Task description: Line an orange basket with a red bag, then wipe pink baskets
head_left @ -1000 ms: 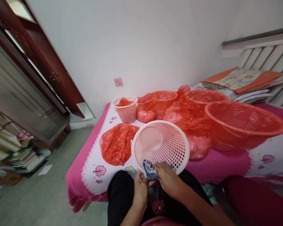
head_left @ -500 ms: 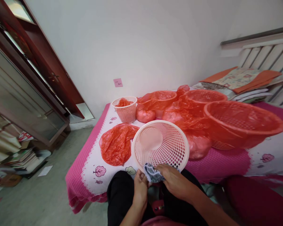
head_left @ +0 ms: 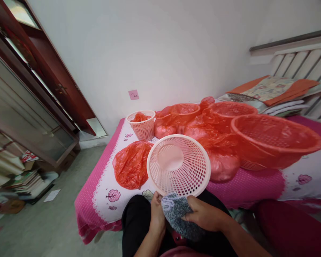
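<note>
Pink plastic basket (head_left: 179,171), held at the front edge of the bed (head_left: 92,210), looks to be at a wiping step.
The left hand (head_left: 157,210) pinches its near rim; the right hand (head_left: 203,213) is clamped on one grey cloth (head_left: 178,216), bunched at that rim, though whether it presses there I cannot tell; a further stroke would seem to call for a steady rim and a flatter cloth. Counted: one basket in hand and four more on the bed, one pale basket (head_left: 143,128) near the back-left corner and three red-draped baskets (head_left: 275,153) towards the right; one flattened red bag (head_left: 132,166) by the left edge; at least two bulging red bags (head_left: 223,167) among the baskets.
</note>
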`<action>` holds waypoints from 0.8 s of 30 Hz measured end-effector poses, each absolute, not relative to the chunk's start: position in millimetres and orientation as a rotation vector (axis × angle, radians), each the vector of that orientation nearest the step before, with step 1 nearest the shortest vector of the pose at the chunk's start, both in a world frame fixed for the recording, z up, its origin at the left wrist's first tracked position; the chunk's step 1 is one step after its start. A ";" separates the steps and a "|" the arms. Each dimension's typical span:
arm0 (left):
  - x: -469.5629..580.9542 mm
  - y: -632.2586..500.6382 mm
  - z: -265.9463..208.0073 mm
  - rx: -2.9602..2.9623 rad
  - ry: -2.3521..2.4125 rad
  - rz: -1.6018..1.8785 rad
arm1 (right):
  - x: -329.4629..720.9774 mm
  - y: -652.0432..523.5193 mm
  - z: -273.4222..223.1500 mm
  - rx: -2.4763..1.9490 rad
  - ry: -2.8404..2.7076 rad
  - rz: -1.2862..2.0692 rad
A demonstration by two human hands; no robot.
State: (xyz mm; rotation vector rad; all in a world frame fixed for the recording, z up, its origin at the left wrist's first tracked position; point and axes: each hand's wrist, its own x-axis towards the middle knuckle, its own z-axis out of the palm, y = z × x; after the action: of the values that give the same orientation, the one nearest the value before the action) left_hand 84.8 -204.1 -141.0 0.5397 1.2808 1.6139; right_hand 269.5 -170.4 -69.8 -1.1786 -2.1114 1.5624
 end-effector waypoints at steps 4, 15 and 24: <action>86.8 -203.3 -138.7 0.542 1.217 1.616 | 277.1 -171.4 -74.0 -1.150 -2.036 1.607; 77.5 -203.3 -139.8 0.523 1.214 1.618 | 291.6 -162.0 -85.9 -1.042 -1.609 1.545; 73.1 -204.2 -132.1 0.487 1.247 1.659 | 315.9 -137.3 -87.3 -1.123 -0.986 1.339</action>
State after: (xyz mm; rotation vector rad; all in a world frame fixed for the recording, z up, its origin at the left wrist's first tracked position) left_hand 73.1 -204.2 -132.1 0.4866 1.2473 1.6586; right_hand 315.9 -137.3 -87.3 -1.1227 -0.9862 1.3388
